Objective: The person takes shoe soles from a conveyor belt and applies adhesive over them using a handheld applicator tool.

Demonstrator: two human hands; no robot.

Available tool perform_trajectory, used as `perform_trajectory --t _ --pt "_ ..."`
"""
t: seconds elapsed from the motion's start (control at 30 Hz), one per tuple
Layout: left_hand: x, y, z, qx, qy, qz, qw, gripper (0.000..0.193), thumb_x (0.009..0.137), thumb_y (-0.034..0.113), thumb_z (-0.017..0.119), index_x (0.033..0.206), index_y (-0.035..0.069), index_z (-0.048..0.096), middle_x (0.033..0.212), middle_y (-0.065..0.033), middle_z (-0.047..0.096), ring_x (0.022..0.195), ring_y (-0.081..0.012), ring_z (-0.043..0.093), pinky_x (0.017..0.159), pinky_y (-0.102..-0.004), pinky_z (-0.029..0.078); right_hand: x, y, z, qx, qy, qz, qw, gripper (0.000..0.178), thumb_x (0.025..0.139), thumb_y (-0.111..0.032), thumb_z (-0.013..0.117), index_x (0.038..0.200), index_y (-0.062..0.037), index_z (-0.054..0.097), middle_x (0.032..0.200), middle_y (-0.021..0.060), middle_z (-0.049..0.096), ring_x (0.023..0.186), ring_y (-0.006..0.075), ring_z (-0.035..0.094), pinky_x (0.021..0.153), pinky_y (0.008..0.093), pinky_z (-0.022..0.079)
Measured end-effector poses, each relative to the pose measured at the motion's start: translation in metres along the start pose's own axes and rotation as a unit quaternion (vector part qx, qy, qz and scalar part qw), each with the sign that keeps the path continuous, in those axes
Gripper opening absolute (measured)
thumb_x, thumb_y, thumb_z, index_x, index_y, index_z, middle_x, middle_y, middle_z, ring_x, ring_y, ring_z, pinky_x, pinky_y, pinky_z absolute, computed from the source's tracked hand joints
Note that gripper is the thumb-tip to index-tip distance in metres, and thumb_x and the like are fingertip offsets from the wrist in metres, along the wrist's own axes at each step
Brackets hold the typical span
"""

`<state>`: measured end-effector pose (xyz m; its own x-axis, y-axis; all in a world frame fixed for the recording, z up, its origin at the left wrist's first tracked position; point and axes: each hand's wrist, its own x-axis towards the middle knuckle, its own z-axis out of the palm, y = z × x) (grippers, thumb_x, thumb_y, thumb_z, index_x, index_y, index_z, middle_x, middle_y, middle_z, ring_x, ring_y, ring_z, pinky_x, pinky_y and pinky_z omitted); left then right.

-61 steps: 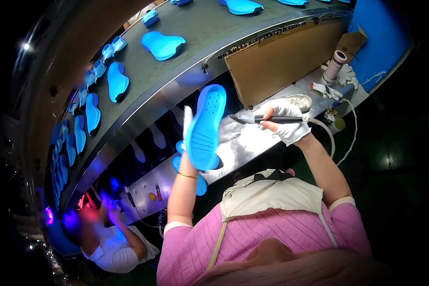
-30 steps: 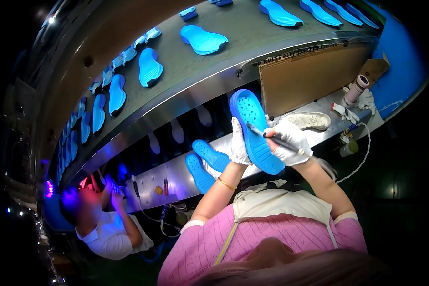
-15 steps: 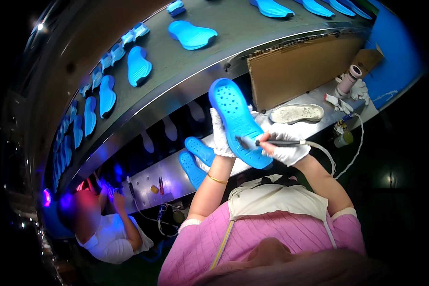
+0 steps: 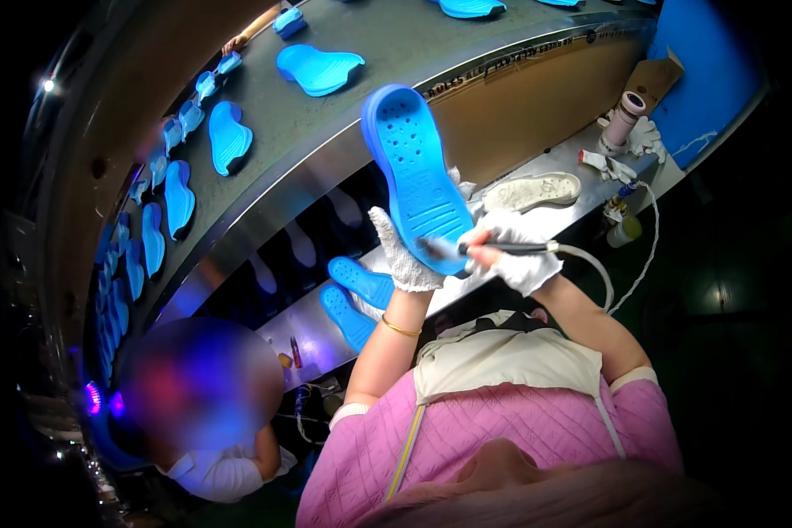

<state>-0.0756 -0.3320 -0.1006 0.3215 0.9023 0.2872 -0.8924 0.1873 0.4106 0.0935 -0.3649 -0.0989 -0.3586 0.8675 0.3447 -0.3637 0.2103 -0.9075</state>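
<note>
A blue shoe sole (image 4: 409, 163), dotted with small holes near its toe end, is held tilted over the ledge. My left hand (image 4: 403, 257), in a white glove with fingers wrapped partly behind the sole, supports its lower left side. Between the fingers of my right hand (image 4: 521, 266), gloved with bare fingertips, is a brush (image 4: 444, 249) with a dark handle and a pale hose (image 4: 594, 268) trailing from its back end. The bristles lie against the sole's lower part and look blurred. Two more blue soles (image 4: 361, 279) rest on the ledge beside my left wrist.
A dark conveyor belt (image 4: 264, 189) carries several blue soles. On the metal ledge (image 4: 559, 167) are a whitish sole (image 4: 532, 191), a pink tumbler (image 4: 623, 123) and white gloves. A cardboard sheet (image 4: 510, 132) stands behind. A co-worker (image 4: 216, 466) is at left; another person's hand (image 4: 236, 43) reaches the belt's far side.
The held sole has moved farther away and slightly left, the brush still on its lower part. At left the co-worker's head has come nearer. A hand now shows across the belt.
</note>
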Motion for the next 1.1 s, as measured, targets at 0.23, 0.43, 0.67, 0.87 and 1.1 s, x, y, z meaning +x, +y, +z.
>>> perform_trajectory --t 0.23,0.43,0.67,0.87,1.1 --pt "0.0 0.002 0.001 0.016 0.054 0.023 0.998 0.097 0.081 0.073 0.052 0.15 0.009 0.028 0.148 -0.0204 0.037 0.132 -0.039 0.042 0.113 -0.0533 0.032 -0.002 0.003 0.011 -0.194 0.0 -0.112 0.975 0.011 0.077 -0.001 0.072 0.086 -0.0028 0.067 0.084 0.0108 0.066 0.073 0.0201 0.065 0.067 0.0298 0.052" --pt "-0.001 0.012 -0.001 0.004 0.04 0.031 0.999 0.092 0.083 0.071 0.051 0.149 0.011 0.03 0.147 -0.022 0.038 0.13 -0.04 0.044 0.112 -0.0556 0.032 -0.003 0.01 0.001 0.052 0.023 0.045 0.997 0.011 0.087 -0.003 0.066 0.097 -0.0011 0.065 0.088 0.0092 0.068 0.074 0.0115 0.063 0.069 0.0253 0.052" --pt "0.002 0.027 0.002 0.049 0.073 0.001 0.996 0.092 0.084 0.07 0.049 0.148 0.006 0.032 0.141 -0.0247 0.044 0.124 -0.0404 0.05 0.109 -0.0563 0.036 0.002 0.004 -0.001 -0.03 -0.059 0.036 0.997 0.009 0.083 0.004 0.067 0.092 0.0008 0.064 0.093 0.0114 0.068 0.074 0.0123 0.063 0.069 0.0261 0.052" --pt "0.007 0.038 0.002 0.007 0.031 -0.044 0.999 0.09 0.086 0.068 0.049 0.147 0.005 0.031 0.14 -0.0263 0.045 0.124 -0.0417 0.05 0.107 -0.0571 0.038 -0.002 0.002 0.001 -0.195 -0.083 -0.086 0.973 0.012 0.077 0.001 0.073 0.086 -0.0036 0.068 0.084 0.0072 0.067 0.077 0.0168 0.065 0.071 0.0283 0.052" --pt "0.005 0.05 0.004 0.058 0.059 -0.079 0.993 0.087 0.088 0.066 0.046 0.147 0.004 0.032 0.139 -0.0267 0.046 0.124 -0.0439 0.05 0.106 -0.0572 0.039 -0.011 -0.011 0.002 0.021 -0.088 0.103 0.991 0.015 0.082 0.003 0.071 0.09 -0.0037 0.061 0.083 0.004 0.067 0.076 0.0102 0.063 0.072 0.0255 0.051"
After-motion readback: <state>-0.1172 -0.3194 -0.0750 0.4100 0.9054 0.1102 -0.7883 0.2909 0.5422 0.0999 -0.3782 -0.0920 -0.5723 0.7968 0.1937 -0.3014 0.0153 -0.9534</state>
